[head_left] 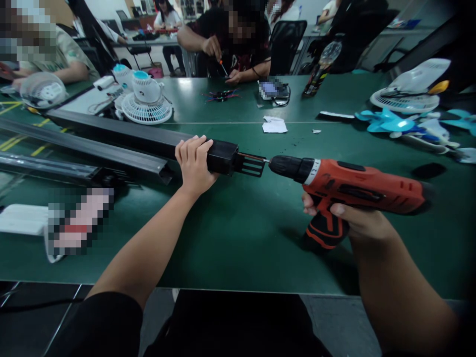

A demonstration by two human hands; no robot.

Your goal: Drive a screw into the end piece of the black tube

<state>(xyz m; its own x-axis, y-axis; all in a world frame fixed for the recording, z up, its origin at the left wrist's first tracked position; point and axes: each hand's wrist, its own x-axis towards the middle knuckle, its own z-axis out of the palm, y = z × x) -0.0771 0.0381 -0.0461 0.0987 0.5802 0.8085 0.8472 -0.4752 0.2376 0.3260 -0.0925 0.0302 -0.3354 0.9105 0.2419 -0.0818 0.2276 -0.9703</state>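
Observation:
My right hand (366, 218) is wrapped round the grip of an orange and black cordless drill (357, 186), which points left. The drill's short bit meets or nearly meets a slotted black bracket (253, 165) that sticks out of the end of a long black bar (141, 134); whether they touch I cannot tell. My left hand (195, 163) lies over the bar close to that end, fingers curled across its top and gripping it. The bar runs away to the back left across the green table (238, 238).
More long metal bars (111, 151) lie at the left. White fans (147, 101) stand behind them, and blue fan blades (386, 121) lie at the right. Paper scraps (274, 124) and a bottle (323, 64) are farther back. A co-worker (238, 44) holds a screwdriver across the table.

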